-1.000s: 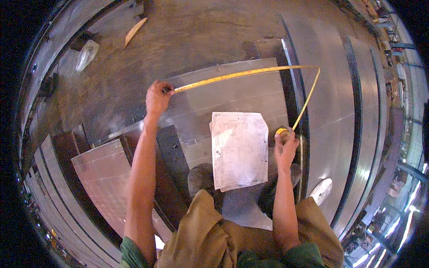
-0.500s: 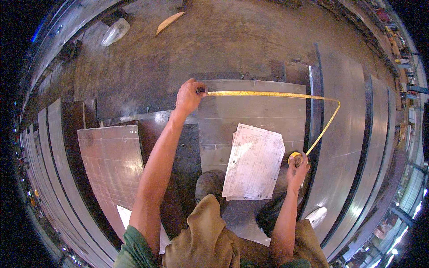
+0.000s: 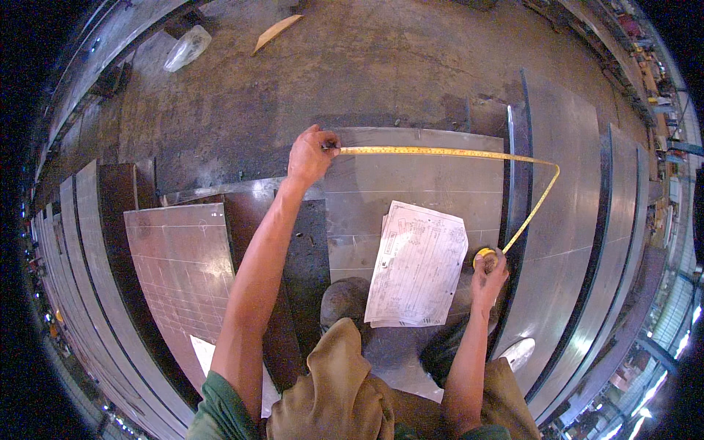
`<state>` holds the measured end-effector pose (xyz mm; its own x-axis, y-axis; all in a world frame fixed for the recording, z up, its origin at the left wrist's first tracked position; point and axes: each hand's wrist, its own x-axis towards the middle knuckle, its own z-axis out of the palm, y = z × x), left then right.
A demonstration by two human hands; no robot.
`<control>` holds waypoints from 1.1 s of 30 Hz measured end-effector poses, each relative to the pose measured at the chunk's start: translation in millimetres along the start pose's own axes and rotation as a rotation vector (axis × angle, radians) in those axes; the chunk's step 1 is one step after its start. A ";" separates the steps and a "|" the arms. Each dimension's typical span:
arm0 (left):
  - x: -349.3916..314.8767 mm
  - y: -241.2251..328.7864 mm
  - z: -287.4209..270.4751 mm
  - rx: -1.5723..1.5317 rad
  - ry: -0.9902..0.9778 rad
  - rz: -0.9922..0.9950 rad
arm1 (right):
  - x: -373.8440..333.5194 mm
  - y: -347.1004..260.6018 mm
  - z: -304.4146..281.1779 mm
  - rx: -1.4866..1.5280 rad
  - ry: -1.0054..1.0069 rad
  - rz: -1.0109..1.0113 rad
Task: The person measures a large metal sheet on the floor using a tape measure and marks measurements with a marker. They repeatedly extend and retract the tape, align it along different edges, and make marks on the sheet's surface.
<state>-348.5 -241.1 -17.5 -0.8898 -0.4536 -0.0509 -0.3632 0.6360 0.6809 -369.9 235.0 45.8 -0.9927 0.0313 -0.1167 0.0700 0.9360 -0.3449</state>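
At the left edge of a grey steel plate, my left hand is closed at the end of a yellow measuring tape blade. Something small and dark shows between its fingers; I cannot make out what it is. The blade runs right across the plate, then bends sharply back toward me over the neighbouring plate. My right hand grips the yellow tape measure case lower right. Between my arms, a stack of printed drawing sheets lies on the steel plate.
Long steel plates lie side by side at the right, with dark gaps between them. A plate with scribed lines sits at the left. On the dirty floor beyond are a wooden strip and a clear plastic bag.
Both hands keep their holds, and the blade stays stretched and bent in nearly the same place. The view has shifted only slightly.
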 end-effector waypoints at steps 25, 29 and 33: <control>-0.3 11.4 -13.6 -0.113 -0.037 -0.117 | 17.3 -141.6 62.0 0.141 -0.098 -0.391; -1.1 10.4 -15.0 -0.086 -0.044 -0.124 | 21.8 -213.7 91.9 0.253 -0.285 -0.276; 1.1 11.1 -17.8 -0.098 -0.056 -0.131 | 29.4 -258.9 112.6 0.257 -0.300 -0.346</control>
<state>-348.5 -245.6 3.1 -0.8518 -0.4910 -0.1827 -0.4507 0.5088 0.7335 -406.0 -45.9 26.7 -0.8929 -0.4016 -0.2037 -0.1981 0.7565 -0.6233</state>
